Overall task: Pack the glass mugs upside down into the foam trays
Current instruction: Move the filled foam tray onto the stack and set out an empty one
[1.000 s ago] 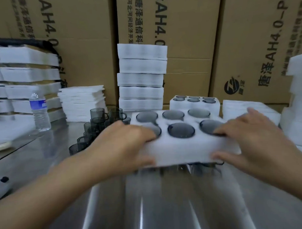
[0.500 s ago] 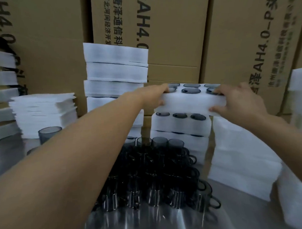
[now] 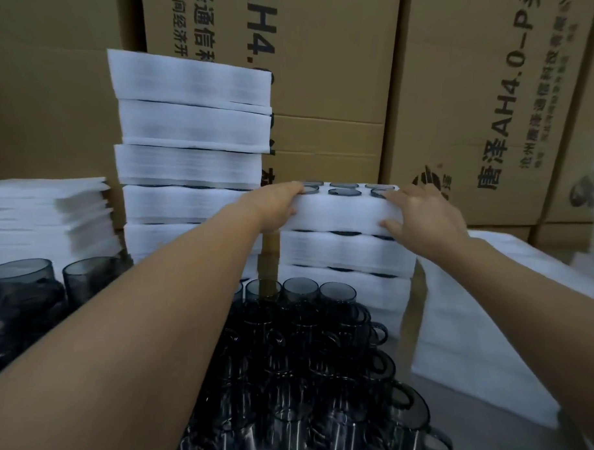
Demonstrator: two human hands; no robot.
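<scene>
The filled foam tray (image 3: 339, 210), lifted off the table a second ago, now sits atop the stack at twelve o'clock, left hand (image 3: 275, 208) and right hand (image 3: 423, 217) still clamped on its ends, so another tray can be packed next.

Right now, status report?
Left hand, right hand gripping filled foam tray atop short stack. Loose glass mugs below. Nothing blocking.

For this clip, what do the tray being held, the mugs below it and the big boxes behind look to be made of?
Tray: soft white foam, matte, faintly layered sides, held by the left hand and right hand.
Mugs: smoky grey glass, by their see-through glossy walls; tinted plastic can't be excluded.
Boxes: brown corrugated cardboard, matte, with printed lettering and flap seams.
</scene>
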